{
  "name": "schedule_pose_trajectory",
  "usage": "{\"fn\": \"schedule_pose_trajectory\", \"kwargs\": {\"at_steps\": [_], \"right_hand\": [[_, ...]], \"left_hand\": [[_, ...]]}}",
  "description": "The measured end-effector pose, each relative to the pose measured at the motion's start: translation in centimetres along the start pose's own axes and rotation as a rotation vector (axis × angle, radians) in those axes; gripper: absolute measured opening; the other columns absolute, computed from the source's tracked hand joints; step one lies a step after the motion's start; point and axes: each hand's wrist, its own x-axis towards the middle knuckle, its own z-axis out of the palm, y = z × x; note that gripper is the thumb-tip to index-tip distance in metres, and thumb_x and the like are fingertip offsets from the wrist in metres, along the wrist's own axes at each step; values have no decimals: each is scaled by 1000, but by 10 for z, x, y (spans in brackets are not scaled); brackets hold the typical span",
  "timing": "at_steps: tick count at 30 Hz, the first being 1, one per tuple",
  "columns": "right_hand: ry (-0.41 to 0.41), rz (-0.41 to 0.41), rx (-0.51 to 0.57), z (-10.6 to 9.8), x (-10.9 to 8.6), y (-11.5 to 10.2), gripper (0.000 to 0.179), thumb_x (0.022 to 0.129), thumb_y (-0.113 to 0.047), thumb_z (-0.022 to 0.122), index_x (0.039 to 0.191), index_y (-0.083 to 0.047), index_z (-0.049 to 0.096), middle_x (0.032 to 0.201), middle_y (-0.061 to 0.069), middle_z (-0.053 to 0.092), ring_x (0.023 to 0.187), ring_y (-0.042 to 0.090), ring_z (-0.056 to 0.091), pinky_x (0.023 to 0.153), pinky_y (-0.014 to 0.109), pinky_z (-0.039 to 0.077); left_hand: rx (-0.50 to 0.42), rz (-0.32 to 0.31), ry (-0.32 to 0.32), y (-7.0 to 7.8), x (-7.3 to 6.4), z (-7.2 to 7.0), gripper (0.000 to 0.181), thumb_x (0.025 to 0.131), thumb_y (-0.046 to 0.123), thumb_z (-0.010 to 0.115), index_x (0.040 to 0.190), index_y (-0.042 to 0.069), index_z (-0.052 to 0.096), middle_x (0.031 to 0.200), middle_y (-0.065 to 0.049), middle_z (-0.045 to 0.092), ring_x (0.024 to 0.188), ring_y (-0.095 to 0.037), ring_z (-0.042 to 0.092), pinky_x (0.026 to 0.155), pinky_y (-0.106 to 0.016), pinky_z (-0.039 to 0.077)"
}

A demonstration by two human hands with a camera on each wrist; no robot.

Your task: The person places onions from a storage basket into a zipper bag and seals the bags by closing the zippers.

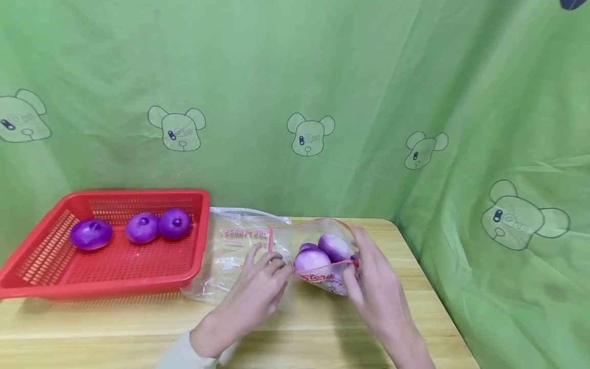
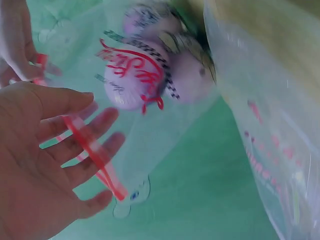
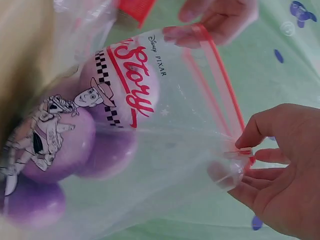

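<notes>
A clear zip bag with red edges and cartoon print holds several purple onions at its bottom. At the right end of its red zip, my right hand pinches the bag between thumb and fingers, by the slider. My left hand is at the other end of the mouth, fingers spread and loosely bent, overlapping the red zip strip. In the head view the left hand lies left of the onions. The bag's mouth gapes between both hands.
A red plastic basket stands on the left of the wooden table, with three purple onions inside. Another clear zip bag lies flat between basket and hands. Green cloth with bear prints hangs behind and at the right.
</notes>
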Motion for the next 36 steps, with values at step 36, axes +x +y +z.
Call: {"fn": "schedule_pose_trajectory", "kwargs": {"at_steps": [36], "right_hand": [[937, 65, 253, -5, 69, -24, 13, 82, 8, 72, 90, 14, 64, 84, 28, 70, 80, 15, 72, 78, 20, 56]], "left_hand": [[-169, 31, 199, -20, 3, -59, 42, 91, 4, 66, 132, -2, 57, 137, -16, 57, 136, -28, 48, 114, -38, 36]]}}
